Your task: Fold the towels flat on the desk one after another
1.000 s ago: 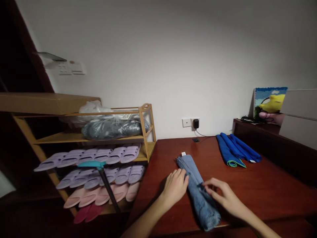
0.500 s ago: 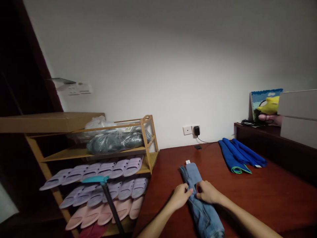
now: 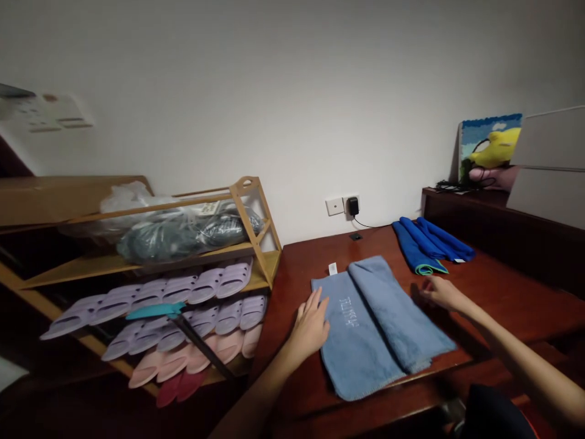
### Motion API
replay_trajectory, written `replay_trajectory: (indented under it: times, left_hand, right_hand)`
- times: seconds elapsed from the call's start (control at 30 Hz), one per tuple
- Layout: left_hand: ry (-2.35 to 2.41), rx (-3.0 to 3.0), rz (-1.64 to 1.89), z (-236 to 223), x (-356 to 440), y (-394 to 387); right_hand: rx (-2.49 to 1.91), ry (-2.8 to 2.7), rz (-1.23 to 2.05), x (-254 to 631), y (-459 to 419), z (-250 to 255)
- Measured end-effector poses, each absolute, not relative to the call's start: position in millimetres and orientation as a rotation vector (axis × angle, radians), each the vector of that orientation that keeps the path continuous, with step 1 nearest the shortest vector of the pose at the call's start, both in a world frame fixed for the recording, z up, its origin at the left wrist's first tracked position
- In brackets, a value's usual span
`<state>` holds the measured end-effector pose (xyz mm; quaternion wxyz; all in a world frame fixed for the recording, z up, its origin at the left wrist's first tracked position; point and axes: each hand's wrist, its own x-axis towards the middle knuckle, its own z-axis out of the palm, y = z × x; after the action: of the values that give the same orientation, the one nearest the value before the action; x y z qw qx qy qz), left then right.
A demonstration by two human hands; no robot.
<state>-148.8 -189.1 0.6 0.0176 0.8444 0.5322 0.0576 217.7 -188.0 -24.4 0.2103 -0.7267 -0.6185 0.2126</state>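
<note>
A light blue-grey towel (image 3: 351,335) with pale lettering lies spread on the dark red wooden table (image 3: 507,305), its right part folded over in a raised flap. A white tag (image 3: 333,268) sticks out at its far edge. My left hand (image 3: 311,326) rests with outstretched fingers on the towel's left edge. Just right of the towel, my right hand (image 3: 442,294) hovers over the table. Its fingers are curled, and I see nothing in them.
Folded blue cloths (image 3: 432,241) lie at the back right. A plugged-in black adapter (image 3: 353,206) sits on the wall. To the left stands a wooden rack (image 3: 256,244) with lilac slippers (image 3: 203,285) and a bagged bundle (image 3: 183,235). A dark raised ledge (image 3: 493,213) borders the right.
The towel, a narrow folded strip before, is now opened out wide. My left hand has moved left, and my right hand has gone right, off the towel. The view has shifted.
</note>
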Motion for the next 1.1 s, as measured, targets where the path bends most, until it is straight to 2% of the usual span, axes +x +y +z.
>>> replay_trajectory:
  times: [0.07, 0.13, 0.27, 0.7, 0.9, 1.1]
  left_hand:
    - [1.636, 2.616, 0.212, -4.7, -139.6, -183.6]
    - [1.651, 2.596, 0.195, -13.5, -131.5, -179.7]
    - [1.661, 2.587, 0.080, -29.0, -135.0, -176.2]
    - [1.746, 2.598, 0.050, -25.7, -219.7, -175.0]
    - [1.749, 2.594, 0.033, -23.2, -228.5, -177.7]
    - [1.763, 2.564, 0.030, -17.5, -228.1, -182.2]
  right_hand:
    - [-1.929, -1.880, 0.167, 213.1, -185.8, -27.4]
    - [-1.746, -2.085, 0.038, 199.7, -181.5, -34.9]
    - [-1.693, -2.352, 0.194, 187.9, -174.8, -53.3]
    - [-1.778, -2.355, 0.106, 263.6, -186.1, -63.6]
    - [-1.695, -2.235, -0.137, 242.6, -169.5, -48.5]
    - [-1.714, -2.181, -0.021, 214.7, -133.2, -59.6]
